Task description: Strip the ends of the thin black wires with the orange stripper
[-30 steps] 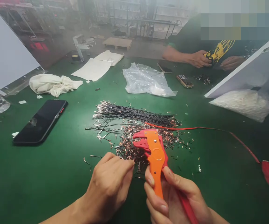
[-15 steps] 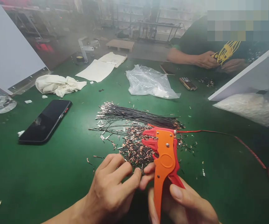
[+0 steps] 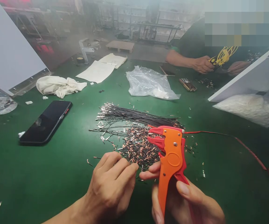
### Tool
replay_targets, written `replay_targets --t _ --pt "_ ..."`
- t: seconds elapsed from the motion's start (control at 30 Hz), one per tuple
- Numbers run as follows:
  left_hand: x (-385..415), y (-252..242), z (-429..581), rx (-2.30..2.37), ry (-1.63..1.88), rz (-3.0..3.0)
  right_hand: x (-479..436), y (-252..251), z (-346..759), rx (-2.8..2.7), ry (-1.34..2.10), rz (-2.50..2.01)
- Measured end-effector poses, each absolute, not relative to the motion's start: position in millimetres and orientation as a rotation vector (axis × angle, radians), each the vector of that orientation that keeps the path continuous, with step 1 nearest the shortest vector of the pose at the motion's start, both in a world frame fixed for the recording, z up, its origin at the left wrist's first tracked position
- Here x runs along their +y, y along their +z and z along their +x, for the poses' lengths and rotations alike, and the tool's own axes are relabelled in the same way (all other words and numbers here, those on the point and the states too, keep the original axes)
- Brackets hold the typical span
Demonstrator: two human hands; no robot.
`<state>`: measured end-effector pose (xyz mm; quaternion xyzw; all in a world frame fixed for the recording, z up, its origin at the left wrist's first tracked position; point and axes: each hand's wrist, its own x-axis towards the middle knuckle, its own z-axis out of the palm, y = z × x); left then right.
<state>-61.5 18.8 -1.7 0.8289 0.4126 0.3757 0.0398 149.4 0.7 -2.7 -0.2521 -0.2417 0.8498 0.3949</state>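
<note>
My right hand [image 3: 190, 199] is wrapped round an orange and red wire stripper [image 3: 173, 158], held upright with its jaws pointing left. My left hand [image 3: 114, 183] is closed in a pinch just left of the tool; whatever lies between its fingertips is hidden. Behind both hands spreads a pile of short black wire pieces with copper ends [image 3: 139, 146]. Beyond the pile lies a bundle of long black wires [image 3: 139, 114] with metal terminals at its left end.
A black phone [image 3: 47, 123] and a crumpled white cloth [image 3: 59, 85] lie left. A plastic bag [image 3: 150, 82] is behind the wires. Across the table, a person's hands [image 3: 204, 64] hold yellow wires. A red strip [image 3: 248, 149] trails right.
My right hand and the wire stripper have moved slightly right, and the gap to my left hand has widened. My left hand has shifted a little left.
</note>
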Motion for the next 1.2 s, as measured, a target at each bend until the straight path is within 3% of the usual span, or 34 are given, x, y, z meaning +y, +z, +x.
replay_targets --t 0.47,0.7,0.77,0.9,1.2 --pt "24 0 -67 1.325 1.171 2.562 3 -2 149 -0.561 2.126 -0.574" --pt "23 13 -70 1.413 1.351 2.474 4 4 149 -0.576 2.075 -0.577" --pt "24 16 -70 1.200 1.137 2.287 4 5 148 -0.594 2.072 -0.561" --pt "30 11 -67 1.034 0.705 1.351 1 3 149 -0.617 2.113 -0.531" --pt "35 9 -67 0.920 0.774 0.651 -1 0 151 -0.622 2.259 -0.492"
